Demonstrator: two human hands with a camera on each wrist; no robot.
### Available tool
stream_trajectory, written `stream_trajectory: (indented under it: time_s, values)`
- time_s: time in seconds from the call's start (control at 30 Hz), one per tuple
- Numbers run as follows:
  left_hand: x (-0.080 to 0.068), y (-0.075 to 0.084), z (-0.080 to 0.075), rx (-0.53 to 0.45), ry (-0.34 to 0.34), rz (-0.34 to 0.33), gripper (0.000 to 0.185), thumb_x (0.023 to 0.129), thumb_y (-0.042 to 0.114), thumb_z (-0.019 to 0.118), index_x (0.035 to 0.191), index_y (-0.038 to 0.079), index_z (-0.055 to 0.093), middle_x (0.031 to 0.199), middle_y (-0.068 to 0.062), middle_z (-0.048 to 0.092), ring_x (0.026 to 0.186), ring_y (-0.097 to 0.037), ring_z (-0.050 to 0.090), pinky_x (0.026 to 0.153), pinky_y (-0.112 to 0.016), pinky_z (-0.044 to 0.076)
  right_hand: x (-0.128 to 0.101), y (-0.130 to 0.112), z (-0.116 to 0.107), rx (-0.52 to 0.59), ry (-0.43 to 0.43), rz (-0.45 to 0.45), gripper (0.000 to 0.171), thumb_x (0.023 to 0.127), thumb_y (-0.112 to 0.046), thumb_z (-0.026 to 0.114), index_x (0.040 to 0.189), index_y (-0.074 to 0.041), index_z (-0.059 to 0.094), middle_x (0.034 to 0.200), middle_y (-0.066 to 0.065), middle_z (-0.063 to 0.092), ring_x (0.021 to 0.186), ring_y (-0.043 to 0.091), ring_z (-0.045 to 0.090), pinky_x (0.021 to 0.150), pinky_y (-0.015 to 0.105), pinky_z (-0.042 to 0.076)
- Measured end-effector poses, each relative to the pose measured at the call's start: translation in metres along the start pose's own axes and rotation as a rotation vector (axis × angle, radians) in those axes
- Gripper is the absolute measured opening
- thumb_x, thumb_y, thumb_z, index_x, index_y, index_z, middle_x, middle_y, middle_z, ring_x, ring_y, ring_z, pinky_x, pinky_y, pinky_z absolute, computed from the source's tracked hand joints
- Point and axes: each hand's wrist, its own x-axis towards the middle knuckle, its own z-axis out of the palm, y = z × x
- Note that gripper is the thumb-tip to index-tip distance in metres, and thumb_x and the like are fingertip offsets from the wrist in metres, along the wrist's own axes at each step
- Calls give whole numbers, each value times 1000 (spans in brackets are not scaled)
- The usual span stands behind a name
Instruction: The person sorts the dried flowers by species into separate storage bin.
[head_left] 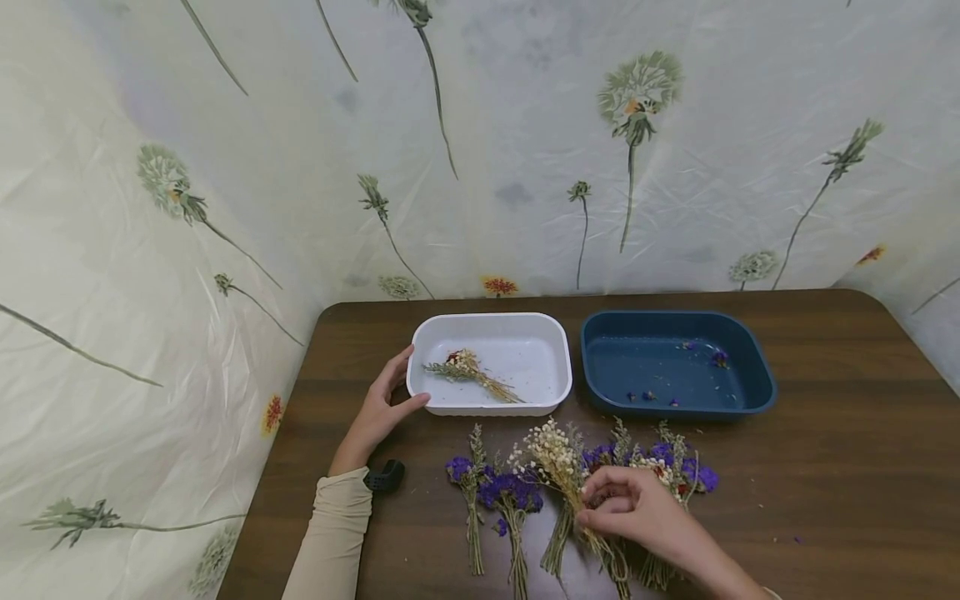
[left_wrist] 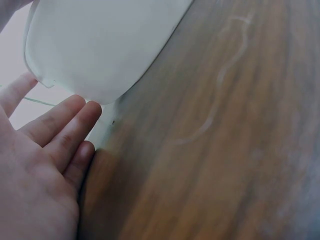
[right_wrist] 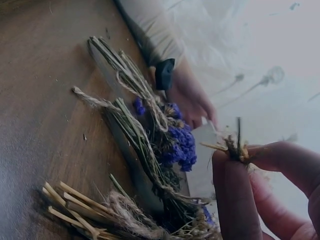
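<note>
My left hand [head_left: 381, 410] rests against the left end of a white tray [head_left: 491, 410], thumb and fingers spread along it. In the left wrist view its fairly straight fingers touch the tray's outer wall [left_wrist: 100, 55]. Inside that tray lies a small bunch of dried flowers [head_left: 483, 377]. My right hand [head_left: 637, 507] pinches something among the tied bunches at the table's front. It looks like the bunch of dried white flowers [head_left: 553, 454]. The right wrist view shows thin cut stems [right_wrist: 234, 150] sticking out between the fingertips.
A blue tray [head_left: 678, 412] with loose purple petals stands right of the white one. Twine-tied dried bunches with purple flowers [head_left: 512, 493] lie in a row on the brown table [head_left: 832, 467]. Behind it hangs a flower-printed sheet [head_left: 510, 133].
</note>
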Motion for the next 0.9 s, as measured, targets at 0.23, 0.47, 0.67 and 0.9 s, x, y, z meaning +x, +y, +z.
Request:
stream_trajectory:
  time_s: [0.23, 0.47, 0.67, 0.9]
  values:
    - [0, 0, 0, 1, 0, 0, 81, 93, 11, 77, 161, 27, 36, 159, -13, 47, 146, -36, 44, 121, -61, 29, 2, -1, -1, -28, 3, -9, 27, 94, -9, 73, 111, 10, 64, 99, 11, 78, 85, 19, 79, 77, 31, 62]
    - [-1, 1, 0, -14, -1, 7, 81, 93, 9, 76, 161, 25, 36, 159, -15, 47, 146, -37, 44, 122, -62, 28, 7, -9, -3, -42, 44, -33, 27, 94, -8, 73, 112, 10, 65, 99, 11, 79, 86, 16, 78, 78, 31, 62]
    - [-1, -1, 0, -15, 1, -1, 81, 93, 9, 76, 161, 25, 36, 160, -14, 47, 146, -37, 44, 122, -62, 27, 16, -13, -5, -73, 46, -85, 27, 93, -8, 74, 112, 9, 65, 100, 10, 77, 87, 15, 78, 77, 32, 63]
    - [-1, -2, -1, -7, -3, -2, 81, 94, 11, 76, 162, 24, 35, 159, -15, 47, 146, -37, 44, 122, -62, 27, 26, -22, -12, -139, 26, -143, 24, 95, -8, 73, 113, 5, 66, 100, 7, 77, 88, 12, 77, 75, 30, 62]
